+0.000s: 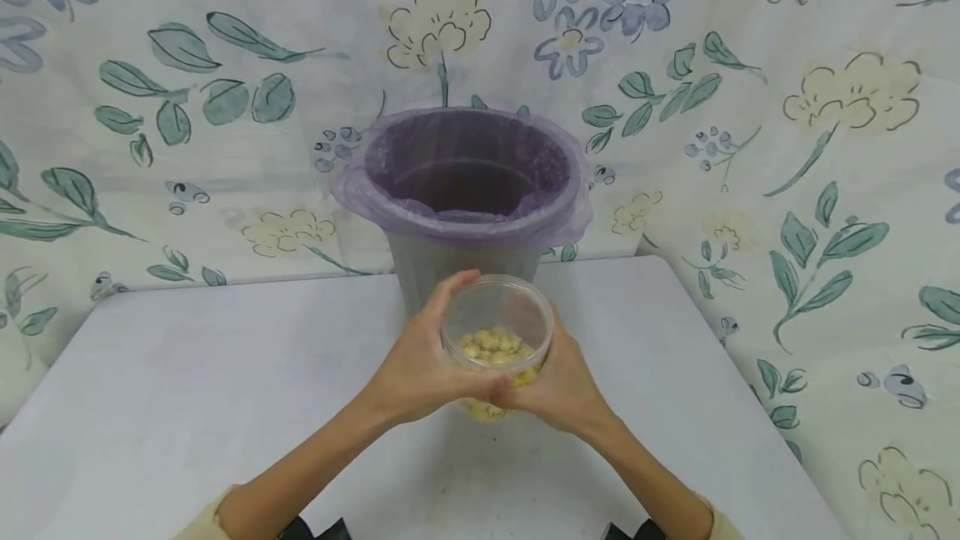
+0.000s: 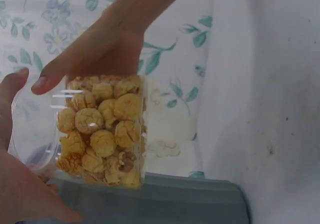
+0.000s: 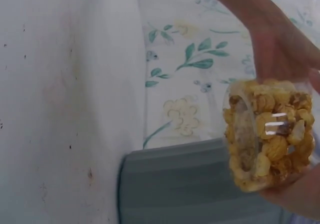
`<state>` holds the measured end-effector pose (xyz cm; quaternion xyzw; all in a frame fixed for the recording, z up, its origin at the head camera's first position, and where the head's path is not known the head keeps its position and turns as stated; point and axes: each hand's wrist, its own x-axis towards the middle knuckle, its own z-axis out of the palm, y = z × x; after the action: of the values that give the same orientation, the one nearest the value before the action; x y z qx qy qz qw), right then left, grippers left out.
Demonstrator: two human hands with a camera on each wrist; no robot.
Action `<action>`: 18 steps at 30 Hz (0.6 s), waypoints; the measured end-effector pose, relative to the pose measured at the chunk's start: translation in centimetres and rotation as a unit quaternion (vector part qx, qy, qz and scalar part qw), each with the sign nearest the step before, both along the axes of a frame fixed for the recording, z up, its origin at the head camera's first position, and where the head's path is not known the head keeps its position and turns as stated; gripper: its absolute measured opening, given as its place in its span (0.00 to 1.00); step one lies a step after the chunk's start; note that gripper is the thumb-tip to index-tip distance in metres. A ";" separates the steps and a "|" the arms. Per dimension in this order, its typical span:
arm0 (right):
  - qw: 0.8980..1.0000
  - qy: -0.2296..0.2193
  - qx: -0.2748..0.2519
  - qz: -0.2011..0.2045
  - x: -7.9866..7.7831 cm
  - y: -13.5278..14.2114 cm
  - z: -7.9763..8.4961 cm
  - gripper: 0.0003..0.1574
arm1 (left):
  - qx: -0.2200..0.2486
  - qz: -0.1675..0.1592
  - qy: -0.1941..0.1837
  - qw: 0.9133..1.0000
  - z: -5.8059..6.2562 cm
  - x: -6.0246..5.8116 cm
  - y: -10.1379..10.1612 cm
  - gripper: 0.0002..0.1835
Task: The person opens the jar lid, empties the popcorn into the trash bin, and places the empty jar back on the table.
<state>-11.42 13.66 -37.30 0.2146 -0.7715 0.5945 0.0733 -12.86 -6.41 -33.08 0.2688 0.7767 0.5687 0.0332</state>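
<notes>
Leftmost, white tabletop (image 1: 187,390). Next, left hand (image 1: 416,365) gripping the side of a clear jar (image 1: 498,319) partly filled with yellow popcorn (image 2: 102,134). Jar held up off the tabletop, before a grey bin (image 1: 465,261) with purple liner (image 1: 480,227). Right hand (image 1: 558,390) grips jar's opposite side; thumbs meet on near face. Far right, flowered cloth (image 1: 832,190).

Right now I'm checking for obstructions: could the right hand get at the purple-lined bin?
Probably, once freed: the right hand and left hand both hold the clear jar, but nothing visible seems to block the way to the purple-lined bin beyond, its mouth uncovered.
</notes>
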 end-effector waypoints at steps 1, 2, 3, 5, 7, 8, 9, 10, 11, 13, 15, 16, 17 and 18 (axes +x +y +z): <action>1.000 -0.003 -0.006 0.008 0.0 0.1 0.0 0.63 | -0.001 -0.008 -0.003 1.000 0.1 0.0 -0.2 0.60; 1.000 -0.007 -0.013 0.018 0.0 0.1 0.1 0.64 | 0.000 -0.020 -0.005 1.000 0.3 -0.1 -0.4 0.61; 0.999 -0.011 -0.020 0.028 0.0 0.2 0.2 0.65 | 0.005 -0.039 -0.007 0.999 0.5 -0.3 -0.7 0.62; 0.998 -0.020 -0.031 0.049 0.0 0.3 0.3 0.67 | 0.016 -0.091 -0.024 0.995 0.9 -1.0 -1.6 0.64; 0.996 -0.033 -0.046 0.073 0.1 0.4 0.5 0.67 | 0.021 -0.153 -0.046 0.987 1.1 -2.0 -2.4 0.64; 0.994 -0.036 -0.050 0.086 0.1 0.4 0.6 0.68 | 0.022 -0.186 -0.064 0.980 1.1 -2.5 -2.7 0.64; 0.993 -0.040 -0.055 0.100 0.1 0.4 0.6 0.67 | 0.022 -0.218 -0.082 0.972 1.1 -3.0 -3.0 0.64; 0.990 -0.042 -0.060 0.117 0.1 0.4 0.6 0.66 | 0.022 -0.248 -0.097 0.964 1.1 -3.5 -3.2 0.64; 0.988 -0.043 -0.064 0.135 0.1 0.4 0.7 0.65 | 0.022 -0.275 -0.108 0.955 1.1 -3.9 -3.3 0.64; 0.984 -0.046 -0.065 0.160 0.1 0.4 0.7 0.64 | 0.022 -0.313 -0.121 0.942 1.1 -4.5 -3.2 0.64; 0.981 -0.042 -0.062 0.180 0.1 0.5 0.6 0.63 | 0.029 -0.338 -0.125 0.932 1.1 -4.8 -3.0 0.64; 0.980 -0.039 -0.059 0.185 0.1 0.5 0.6 0.63 | 0.031 -0.343 -0.125 0.931 1.1 -4.9 -2.9 0.63; 0.980 -0.038 -0.056 0.186 0.1 0.5 0.6 0.63 | 0.033 -0.344 -0.127 0.930 1.1 -4.9 -2.9 0.63; 0.981 -0.036 -0.053 0.185 0.1 0.6 0.5 0.64 | 0.036 -0.343 -0.128 0.930 1.1 -4.9 -2.8 0.62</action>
<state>-11.28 14.23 -36.75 0.3278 -0.6881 0.6451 -0.0545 -17.79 -9.20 -31.98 0.4443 0.6053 0.5801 0.3158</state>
